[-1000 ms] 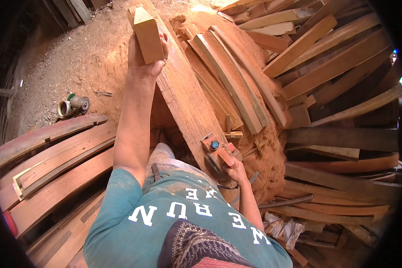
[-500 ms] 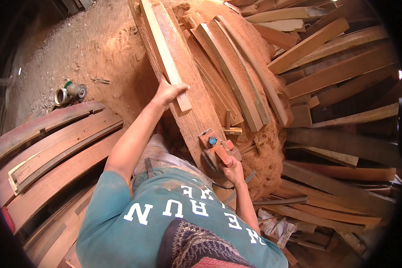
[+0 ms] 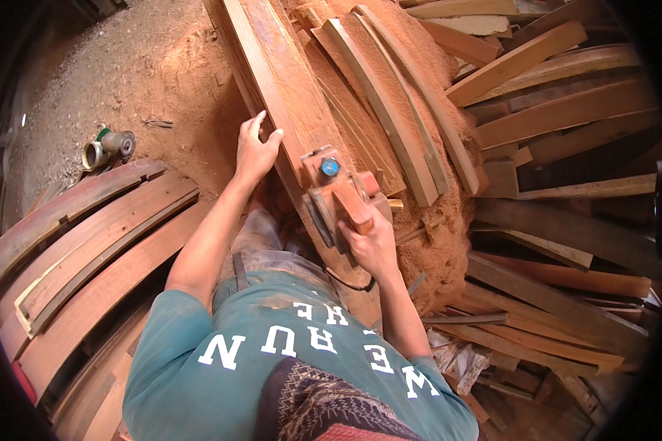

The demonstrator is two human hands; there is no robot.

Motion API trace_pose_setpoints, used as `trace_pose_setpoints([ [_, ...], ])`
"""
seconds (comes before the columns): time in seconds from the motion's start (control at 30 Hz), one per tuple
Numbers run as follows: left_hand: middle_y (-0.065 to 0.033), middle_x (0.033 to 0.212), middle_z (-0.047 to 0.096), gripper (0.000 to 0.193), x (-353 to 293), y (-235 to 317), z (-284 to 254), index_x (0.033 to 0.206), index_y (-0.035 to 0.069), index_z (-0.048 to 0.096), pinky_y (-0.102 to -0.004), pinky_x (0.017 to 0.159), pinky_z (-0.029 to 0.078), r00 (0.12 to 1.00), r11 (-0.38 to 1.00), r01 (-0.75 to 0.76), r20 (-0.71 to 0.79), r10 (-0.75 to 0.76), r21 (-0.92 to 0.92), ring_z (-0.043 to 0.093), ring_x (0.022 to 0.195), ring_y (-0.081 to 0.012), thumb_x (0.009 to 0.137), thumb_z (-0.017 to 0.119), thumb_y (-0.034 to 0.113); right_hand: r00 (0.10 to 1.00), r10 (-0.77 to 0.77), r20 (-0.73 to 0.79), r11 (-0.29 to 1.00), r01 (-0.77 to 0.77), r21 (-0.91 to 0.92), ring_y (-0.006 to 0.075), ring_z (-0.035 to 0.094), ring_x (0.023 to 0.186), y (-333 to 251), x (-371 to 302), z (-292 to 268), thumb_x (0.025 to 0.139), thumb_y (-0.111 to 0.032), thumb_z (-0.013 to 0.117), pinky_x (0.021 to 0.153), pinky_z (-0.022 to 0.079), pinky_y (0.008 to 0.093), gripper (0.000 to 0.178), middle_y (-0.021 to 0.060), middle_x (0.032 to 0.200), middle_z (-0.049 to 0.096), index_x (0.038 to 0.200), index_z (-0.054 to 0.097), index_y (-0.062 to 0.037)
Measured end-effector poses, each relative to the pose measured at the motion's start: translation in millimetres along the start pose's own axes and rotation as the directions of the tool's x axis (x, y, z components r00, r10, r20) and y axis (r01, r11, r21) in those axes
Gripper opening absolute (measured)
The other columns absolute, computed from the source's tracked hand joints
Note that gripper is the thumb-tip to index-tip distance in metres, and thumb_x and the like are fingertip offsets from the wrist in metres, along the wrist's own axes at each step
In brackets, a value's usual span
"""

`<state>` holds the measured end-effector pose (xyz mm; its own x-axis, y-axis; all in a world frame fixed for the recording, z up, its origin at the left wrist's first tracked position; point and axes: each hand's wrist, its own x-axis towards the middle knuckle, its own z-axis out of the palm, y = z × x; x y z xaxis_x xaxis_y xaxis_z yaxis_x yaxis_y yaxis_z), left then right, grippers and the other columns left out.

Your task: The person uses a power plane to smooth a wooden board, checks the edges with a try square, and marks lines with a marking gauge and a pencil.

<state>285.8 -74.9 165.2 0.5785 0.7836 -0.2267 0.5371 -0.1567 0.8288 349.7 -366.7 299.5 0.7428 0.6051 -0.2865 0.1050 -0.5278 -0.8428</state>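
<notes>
My right hand [image 3: 376, 239] grips the handle of an orange power planer [image 3: 355, 209] with a blue front knob. Its front end is at the near end of a long wooden beam [image 3: 266, 81]; whether its base touches the wood cannot be told. That beam lies lengthwise on a thick, dusty plank [image 3: 312, 117] running away from me. Beside the beam's left edge is my left hand [image 3: 256, 153], with fingers and thumb apart and holding nothing. Its fingertips are close to the beam; I cannot tell if they touch it.
Curved wooden pieces [image 3: 382, 110] lie on sawdust right of the plank. A large pile of boards [image 3: 559, 121] fills the far right. Stacked curved planks [image 3: 110, 253] stand on the left, with a grinder-like tool [image 3: 118, 145] behind them. A dark cord trails by the planer.
My left hand has let go of the beam and opened at its left side. My right hand has brought the planer forward and left to the beam's near end.
</notes>
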Motion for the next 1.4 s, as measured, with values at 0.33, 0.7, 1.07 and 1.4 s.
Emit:
trace_pose_setpoints([
  [0.33,-0.0192,0.152,0.06,0.048,40,63,-46,0.143,0.002,0.062,-0.0452,0.117,0.052,0.055,0.333,-0.927,0.812,0.581,-0.175,0.062,0.138,-0.037,0.098,0.063,0.017,0.989,0.081,0.121,0.997,-0.078,-0.028,0.0176,0.069,0.084,-12,48,38,0.088,-0.002,0.074,0.081,0.057,0.0343,0.016,0.0116,0.091,0.072,0.103,0.067,-0.001],
  [0.7,-0.0154,0.111,0.065,0.042,99,50,-56,0.134,-0.004,0.062,-0.0385,0.087,0.06,-0.059,0.077,-0.985,0.73,0.681,-0.151,0.073,0.102,-0.0285,0.099,0.062,0.019,0.999,0.021,0.032,1.0,-0.021,0.01,0.0238,0.077,0.082,-38,86,71,0.086,-0.002,0.075,0.077,0.059,0.0371,0.02,0.017,0.088,0.075,0.105,0.069,-0.0007],
  [1.07,-0.023,0.128,0.066,0.067,175,54,-108,0.149,-0.003,0.053,-0.0485,0.104,0.055,0.639,0.641,-0.759,0.313,0.702,0.113,0.067,0.117,-0.0421,0.096,0.078,0.029,0.999,0.022,0.029,0.999,-0.021,-0.04,0.043,0.077,0.089,-107,218,118,0.088,-0.008,0.074,0.077,0.059,0.0439,0.021,0.027,0.089,0.073,0.106,0.068,0.001],
  [1.4,-0.0293,0.145,0.056,0.067,133,-108,-148,0.156,-0.004,0.048,-0.0486,0.117,0.047,0.987,0.953,-0.087,0.158,0.042,0.289,0.055,0.137,-0.0461,0.102,0.073,0.027,0.987,-0.158,-0.003,0.973,0.155,-0.172,0.0461,0.076,0.093,-161,389,183,0.087,-0.013,0.073,0.084,0.059,0.0476,0.026,0.0283,0.094,0.076,0.108,0.072,0.0018],
])
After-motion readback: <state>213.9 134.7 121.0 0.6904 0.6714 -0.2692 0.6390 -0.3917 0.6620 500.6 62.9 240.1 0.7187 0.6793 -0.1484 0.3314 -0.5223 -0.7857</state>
